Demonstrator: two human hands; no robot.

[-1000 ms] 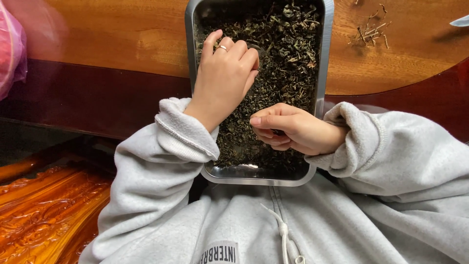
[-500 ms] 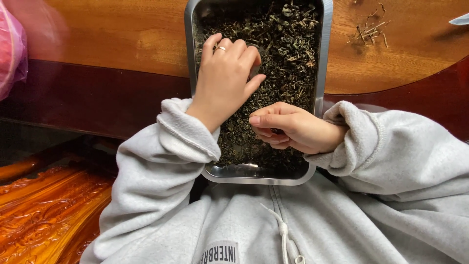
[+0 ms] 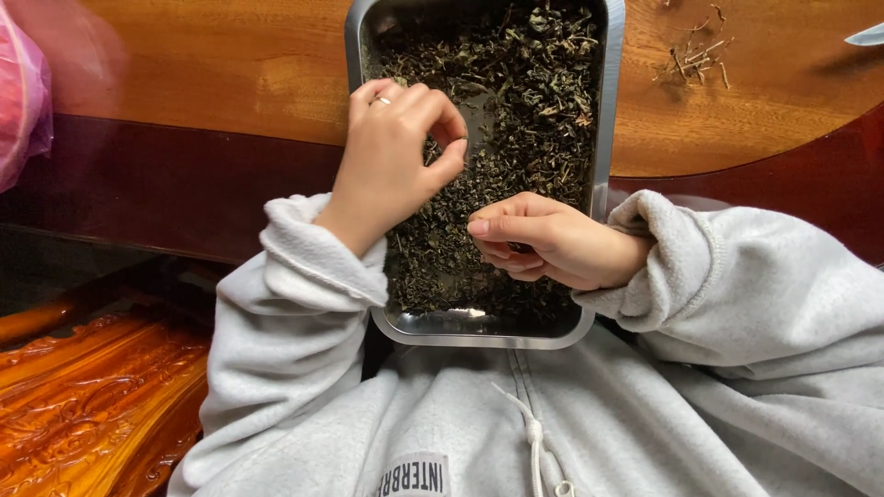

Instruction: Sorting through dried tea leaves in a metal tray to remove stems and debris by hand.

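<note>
A rectangular metal tray [image 3: 611, 110] rests half on the wooden table and half on my lap, filled with dark dried leaves [image 3: 529, 101]. My left hand [image 3: 391, 156] hovers over the tray's left side, its fingers curled and pinched together above the leaves; a ring sits on one finger. Whether anything is between its fingertips is too small to tell. My right hand [image 3: 552, 244] lies low in the tray near the front, fingers closed around a small bunch of leaves. Grey sweatshirt sleeves cover both arms.
A small heap of brown stems [image 3: 697, 57] lies on the wooden table [image 3: 203, 64] to the right of the tray. A metal blade tip [image 3: 867, 35] shows at the far right edge. A pink bag [image 3: 20, 92] is at the left. Carved orange wood [image 3: 92, 405] is below left.
My left hand has lifted off the leaves and its fingers have curled from spread flat into a pinch. My right hand has stayed in place.
</note>
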